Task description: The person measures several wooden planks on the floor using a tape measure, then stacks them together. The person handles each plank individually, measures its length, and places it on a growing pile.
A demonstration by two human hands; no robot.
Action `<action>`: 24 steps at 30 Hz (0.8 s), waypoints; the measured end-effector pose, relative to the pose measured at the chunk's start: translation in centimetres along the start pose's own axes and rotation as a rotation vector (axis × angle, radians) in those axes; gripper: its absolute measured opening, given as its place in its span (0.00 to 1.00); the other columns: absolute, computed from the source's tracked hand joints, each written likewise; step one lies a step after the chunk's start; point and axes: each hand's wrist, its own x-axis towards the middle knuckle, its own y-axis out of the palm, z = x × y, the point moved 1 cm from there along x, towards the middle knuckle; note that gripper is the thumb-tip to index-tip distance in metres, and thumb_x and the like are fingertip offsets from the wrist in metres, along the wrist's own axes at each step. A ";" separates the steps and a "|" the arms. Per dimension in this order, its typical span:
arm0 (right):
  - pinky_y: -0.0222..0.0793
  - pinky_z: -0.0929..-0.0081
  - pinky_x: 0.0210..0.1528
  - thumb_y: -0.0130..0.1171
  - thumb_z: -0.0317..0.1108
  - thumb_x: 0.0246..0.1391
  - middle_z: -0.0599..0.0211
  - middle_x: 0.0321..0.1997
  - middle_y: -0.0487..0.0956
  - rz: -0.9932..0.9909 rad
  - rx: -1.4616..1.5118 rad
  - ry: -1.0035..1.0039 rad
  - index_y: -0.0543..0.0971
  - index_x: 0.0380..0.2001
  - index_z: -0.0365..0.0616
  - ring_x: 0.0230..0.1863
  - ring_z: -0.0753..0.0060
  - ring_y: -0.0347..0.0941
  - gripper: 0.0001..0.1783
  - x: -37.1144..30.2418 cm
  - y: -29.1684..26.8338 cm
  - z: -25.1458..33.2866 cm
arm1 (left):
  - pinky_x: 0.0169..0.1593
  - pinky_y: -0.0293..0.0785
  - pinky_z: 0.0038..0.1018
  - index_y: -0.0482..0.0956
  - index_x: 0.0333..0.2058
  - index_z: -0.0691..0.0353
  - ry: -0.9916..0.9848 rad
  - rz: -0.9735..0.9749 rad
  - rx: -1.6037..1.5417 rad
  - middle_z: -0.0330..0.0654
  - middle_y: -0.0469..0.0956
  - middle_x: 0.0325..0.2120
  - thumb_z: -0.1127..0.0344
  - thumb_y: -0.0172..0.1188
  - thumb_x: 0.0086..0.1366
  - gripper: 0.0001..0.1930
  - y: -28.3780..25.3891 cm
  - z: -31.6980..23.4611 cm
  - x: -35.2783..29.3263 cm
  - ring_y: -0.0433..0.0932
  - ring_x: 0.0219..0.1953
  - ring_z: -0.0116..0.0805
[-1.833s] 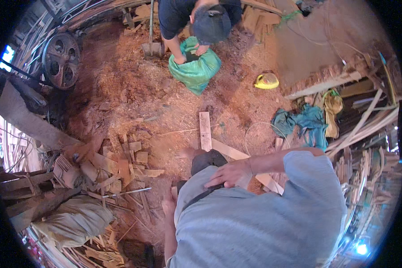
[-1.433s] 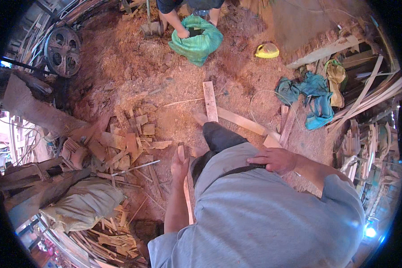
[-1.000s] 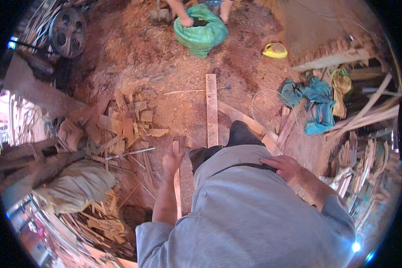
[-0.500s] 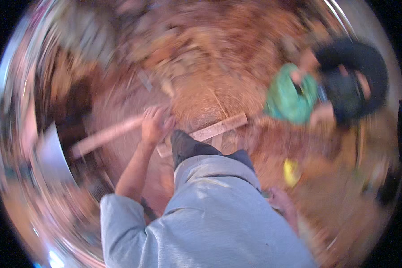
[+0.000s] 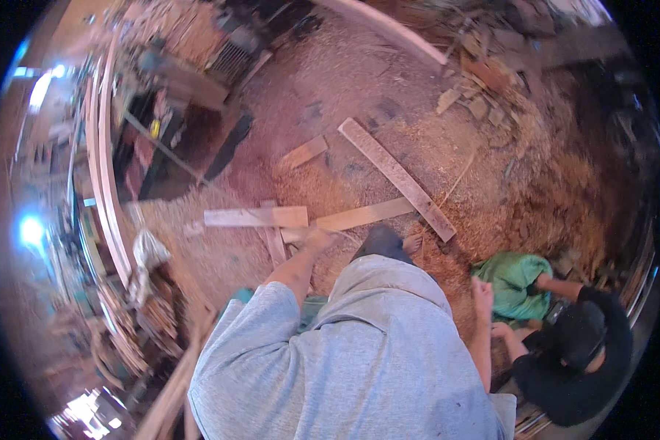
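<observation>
Your left hand [image 5: 320,239] hovered low over the floor beside the near end of a short pinkish board [image 5: 257,217], which lay to the left of the fingers; blur made it impossible to tell whether they were spread, narrowed or gripping. A pale board [image 5: 367,214] ran just beyond that hand, its far end meeting a speckled board [image 5: 400,180]. Your right hand [image 5: 482,293] was curled into a fist near a green sack [image 5: 512,282]; the sack's contents were hidden from view. A co-worker [image 5: 576,352] in dark clothing bent over the sack, one forearm at it. A wood block [image 5: 304,152] lay farther out, and offcuts [image 5: 484,110] were heaped beyond the speckled board. Your dark-clad leg [image 5: 381,243] stood between your hands.
</observation>
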 end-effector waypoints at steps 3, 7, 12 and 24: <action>0.70 0.61 0.40 0.65 0.50 0.53 0.53 0.31 0.80 0.199 -0.571 -0.046 0.74 0.31 0.36 0.34 0.64 0.74 0.24 -2.0 2.3 -1.0 | 0.42 0.76 0.40 0.82 0.41 0.54 -0.183 -0.285 -0.426 0.49 0.83 0.33 0.51 0.57 0.66 0.15 8.8 8.0 -0.4 0.82 0.37 0.45; 0.71 0.61 0.36 0.65 0.47 0.53 0.56 0.30 0.79 0.400 -0.788 -0.087 0.72 0.31 0.39 0.34 0.60 0.76 0.21 -1.1 0.2 -9.0 | 0.38 0.76 0.41 0.83 0.40 0.56 -0.274 -0.358 -1.024 0.49 0.83 0.33 0.52 0.58 0.65 0.15 12.1 4.0 -5.2 0.82 0.37 0.46; 0.72 0.69 0.29 0.63 0.45 0.56 0.61 0.26 0.77 0.402 -0.589 0.083 0.70 0.31 0.43 0.28 0.65 0.76 0.18 0.9 0.9 4.4 | 0.43 0.75 0.41 0.83 0.38 0.61 -0.142 -0.296 -0.471 0.50 0.83 0.35 0.42 0.52 0.66 0.25 23.6 6.1 -10.9 0.81 0.40 0.50; 0.71 0.75 0.27 0.54 0.52 0.62 0.64 0.32 0.80 0.534 -0.530 -0.269 0.75 0.34 0.42 0.28 0.73 0.75 0.21 -0.7 9.2 7.9 | 0.47 0.77 0.40 0.85 0.38 0.58 -0.172 -0.284 -0.445 0.54 0.82 0.38 0.37 0.50 0.62 0.29 21.5 9.6 -12.5 0.82 0.42 0.50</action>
